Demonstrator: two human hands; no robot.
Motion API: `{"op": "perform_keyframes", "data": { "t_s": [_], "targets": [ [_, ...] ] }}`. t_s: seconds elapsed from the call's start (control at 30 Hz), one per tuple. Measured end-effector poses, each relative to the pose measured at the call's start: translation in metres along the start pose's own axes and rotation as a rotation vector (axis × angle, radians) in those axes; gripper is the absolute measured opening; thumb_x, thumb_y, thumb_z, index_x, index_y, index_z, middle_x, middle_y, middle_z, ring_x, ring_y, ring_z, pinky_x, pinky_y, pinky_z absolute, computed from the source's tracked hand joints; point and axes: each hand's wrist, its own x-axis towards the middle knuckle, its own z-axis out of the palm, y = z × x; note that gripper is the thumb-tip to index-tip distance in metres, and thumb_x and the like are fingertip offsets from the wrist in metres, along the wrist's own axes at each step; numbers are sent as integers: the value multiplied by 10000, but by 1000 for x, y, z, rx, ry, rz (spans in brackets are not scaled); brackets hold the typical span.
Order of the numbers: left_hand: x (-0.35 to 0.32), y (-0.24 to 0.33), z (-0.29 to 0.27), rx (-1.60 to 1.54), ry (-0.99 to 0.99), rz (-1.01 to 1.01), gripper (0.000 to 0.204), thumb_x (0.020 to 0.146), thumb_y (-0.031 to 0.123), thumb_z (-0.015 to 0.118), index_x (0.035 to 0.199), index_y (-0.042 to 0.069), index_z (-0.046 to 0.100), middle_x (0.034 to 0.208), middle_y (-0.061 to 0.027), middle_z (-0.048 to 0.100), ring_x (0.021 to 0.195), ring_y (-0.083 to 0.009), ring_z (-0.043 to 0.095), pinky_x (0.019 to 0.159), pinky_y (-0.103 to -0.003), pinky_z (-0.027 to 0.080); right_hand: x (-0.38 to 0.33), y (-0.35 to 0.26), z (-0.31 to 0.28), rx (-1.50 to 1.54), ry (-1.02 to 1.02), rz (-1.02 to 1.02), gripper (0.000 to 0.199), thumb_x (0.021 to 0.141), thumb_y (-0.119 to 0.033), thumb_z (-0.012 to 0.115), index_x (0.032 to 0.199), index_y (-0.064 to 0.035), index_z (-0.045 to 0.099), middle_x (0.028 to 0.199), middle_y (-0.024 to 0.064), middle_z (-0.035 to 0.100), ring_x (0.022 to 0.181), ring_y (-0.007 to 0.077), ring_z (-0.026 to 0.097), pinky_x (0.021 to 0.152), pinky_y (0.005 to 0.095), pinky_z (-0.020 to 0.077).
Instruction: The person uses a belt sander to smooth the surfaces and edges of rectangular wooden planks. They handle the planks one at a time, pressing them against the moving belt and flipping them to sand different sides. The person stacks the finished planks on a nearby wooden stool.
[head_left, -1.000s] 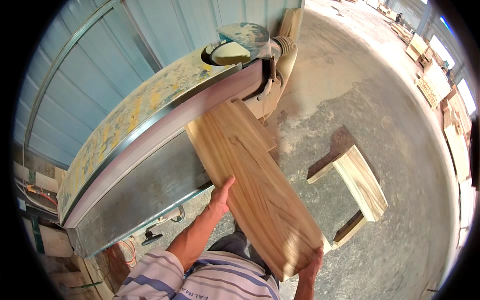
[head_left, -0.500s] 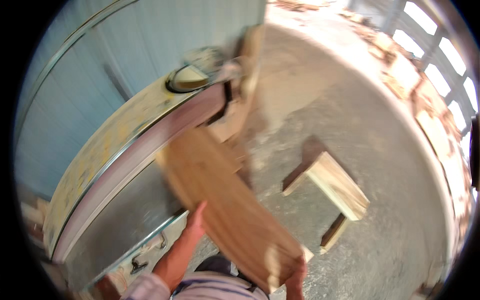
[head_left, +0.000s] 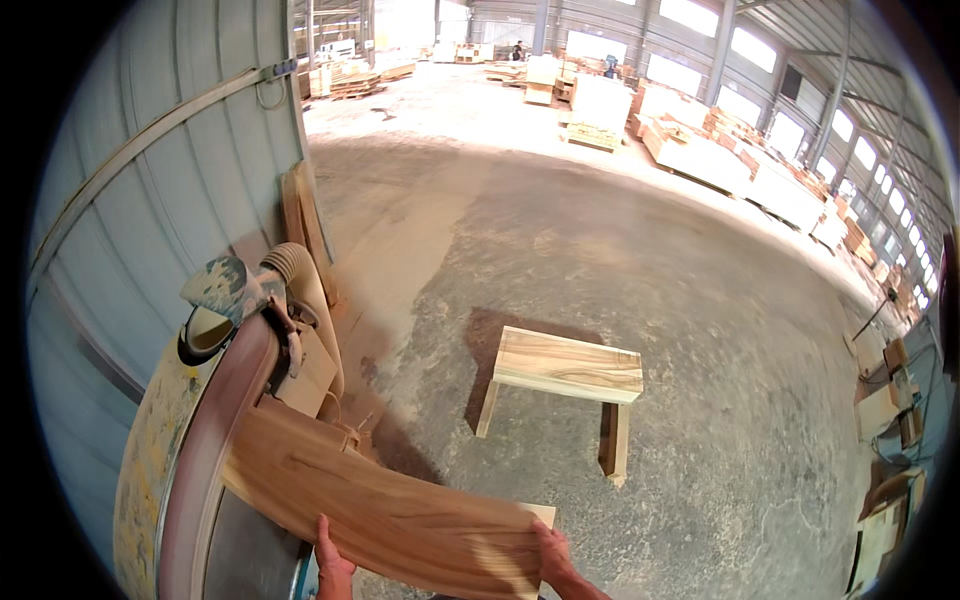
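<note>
A wide brown wooden board (head_left: 380, 490) is held flat in both hands, its left end up against the reddish belt (head_left: 222, 440) of a belt sander. My left hand (head_left: 333, 562) grips the board's near edge, thumb on top and the other fingers hidden beneath. At the right end my right hand (head_left: 553, 556) is closed round the edge, close to a pale corner (head_left: 543, 514). The sander's metal table (head_left: 255, 545) lies under the board's left part. Whether the board's end touches the belt is hard to tell.
A low wooden bench (head_left: 568, 366) stands on the concrete floor ahead. A ribbed hose (head_left: 310, 290) curves beside the sander's far end. Planks (head_left: 308, 225) lean at the corrugated metal wall (head_left: 180, 190). Stacked timber (head_left: 700, 150) lines the far side, where a distant person (head_left: 517, 50) is visible.
The view has swung to the right and up, showing more of the hall. The board now lies more crosswise before me. Both hands keep their hold on it.
</note>
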Motion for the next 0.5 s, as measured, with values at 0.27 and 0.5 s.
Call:
{"op": "perform_keyframes", "data": {
  "t_s": [0.27,0.5],
  "targets": [
    [21,-7,-14,67,-87,-7,766,753,567,646,1329,113,425,1311,-85,499,1170,-314,474,940,-502,403,48,57,-16,-124,7,-196,395,857,-383,603,958,-1,605,847,36,595,777,129,534,643,314,470],
    [-20,-16,16,13,-204,74,739,776,550,635,1335,118,416,1311,-89,494,1182,-295,464,959,-472,393,-1,-8,-29,69,33,-258,450,918,-440,504,875,-16,650,749,24,600,604,81,492,515,245,405]
  ]
}}
